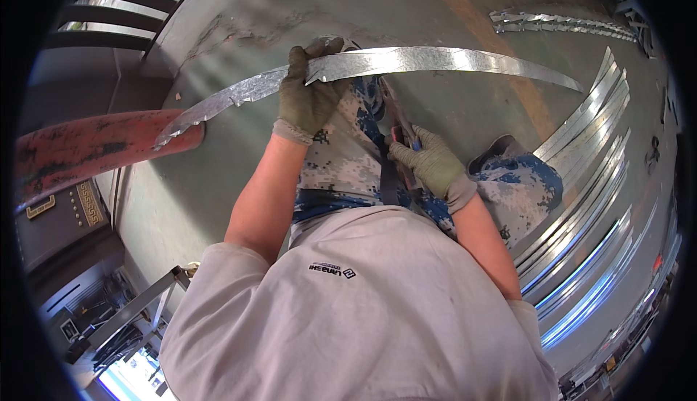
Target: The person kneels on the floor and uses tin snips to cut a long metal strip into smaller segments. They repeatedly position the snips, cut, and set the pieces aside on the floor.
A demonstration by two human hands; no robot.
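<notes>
A long, shiny galvanized sheet-metal strip [428,59] lies crosswise in front of me, with notches and small bent tabs along its near edge towards the left. My gloved left hand [312,96] is closed around it left of its middle, thumb and fingers over the metal. Lower and to the right, my gloved right hand [432,161] grips tin snips [396,110] with red and blue on the handles. Their blades point up towards the strip; whether they touch it I cannot tell. The handles are partly hidden by the glove.
Beside my right leg several long metal strips [581,190] lie on the floor [239,16]. A row of notched strips [563,25] rests at the far right. A scuffed red cylinder [94,154] reaches in from the left, near the strip's left end. A metal frame [141,303] stands lower left.
</notes>
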